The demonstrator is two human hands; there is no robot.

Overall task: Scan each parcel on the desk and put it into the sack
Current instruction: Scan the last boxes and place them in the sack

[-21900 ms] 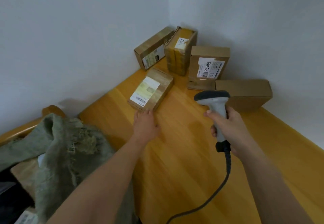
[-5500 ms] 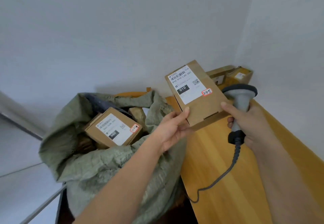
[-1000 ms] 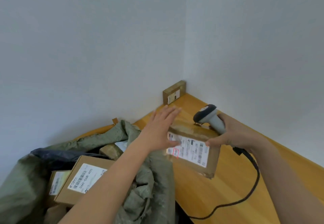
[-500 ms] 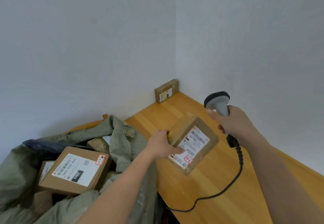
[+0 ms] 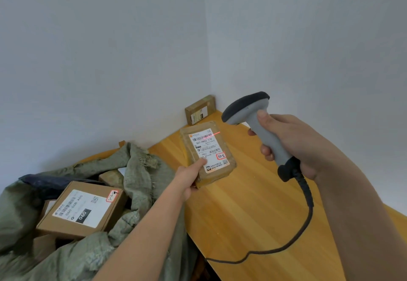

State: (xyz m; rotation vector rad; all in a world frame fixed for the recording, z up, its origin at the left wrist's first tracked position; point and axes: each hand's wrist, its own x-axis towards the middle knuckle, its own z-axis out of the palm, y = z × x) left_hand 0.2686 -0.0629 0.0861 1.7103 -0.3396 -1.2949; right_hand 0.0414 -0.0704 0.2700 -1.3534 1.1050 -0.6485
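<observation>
My left hand [image 5: 189, 176] grips the near corner of a tape-wrapped brown parcel [image 5: 220, 171], label up, held over the wooden desk [image 5: 253, 219]. My right hand [image 5: 293, 142] holds a grey barcode scanner [image 5: 253, 113] to the right of and above the parcel, pointed at its label. A red scan line lies across the barcode at the label's far end. One more small parcel [image 5: 200, 110] leans against the wall in the desk's far corner. The green sack [image 5: 141, 183] hangs open at the desk's left edge, with several parcels inside, a labelled box [image 5: 81, 210] on top.
The scanner's black cable [image 5: 286, 247] loops across the desk and drops off its left edge. White walls meet in a corner behind the desk. The sack's rim rests against the desk edge under my left forearm.
I have turned the parcel so its label runs lengthwise and lifted it a little further back. My right hand has aimed the scanner at it, and the red line now shows on the barcode.
</observation>
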